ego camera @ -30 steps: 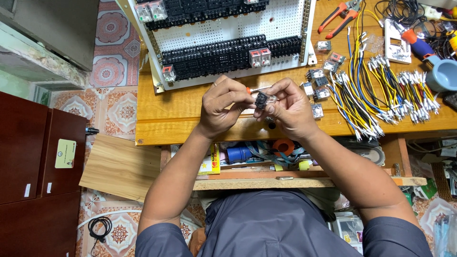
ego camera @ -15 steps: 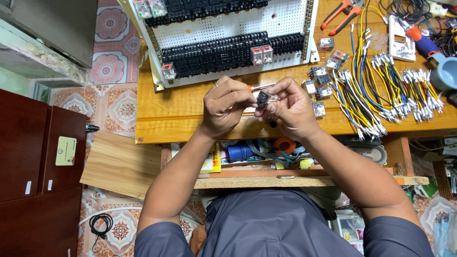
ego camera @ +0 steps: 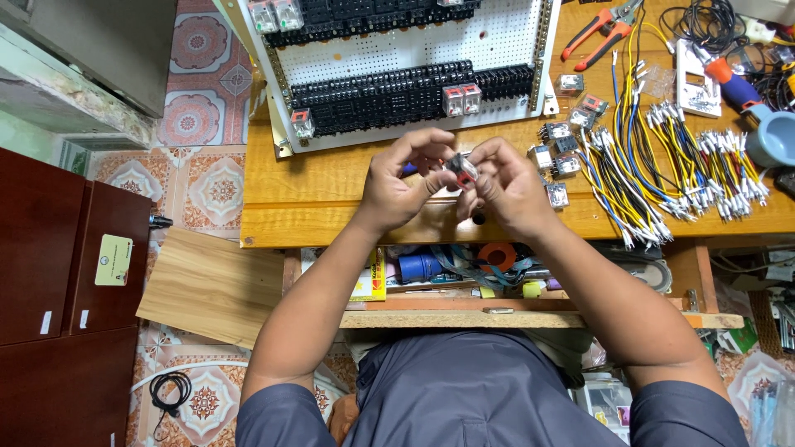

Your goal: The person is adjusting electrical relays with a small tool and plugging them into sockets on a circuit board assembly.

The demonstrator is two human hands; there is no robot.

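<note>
Both hands meet above the wooden workbench [ego camera: 315, 194], pinching one small clear relay with a red tab [ego camera: 461, 170] between their fingertips. My left hand [ego camera: 403, 180] grips it from the left. My right hand [ego camera: 507, 186] grips it from the right. Behind them lies a white perforated panel [ego camera: 414, 50] carrying rows of black relay sockets [ego camera: 397, 95], a few with relays plugged in. Several loose relays [ego camera: 561, 149] lie just right of my right hand.
Bundles of yellow, blue and black wires with white ferrules [ego camera: 662, 165] cover the right of the bench. Red-handled pliers [ego camera: 600, 33] lie at the far right. A shelf under the bench holds tape rolls [ego camera: 497, 255]. A dark cabinet [ego camera: 58, 273] and a wooden board [ego camera: 211, 285] stand left.
The hands stay together on the relay; the fingers have shifted slightly around it. The view has tilted a little.
</note>
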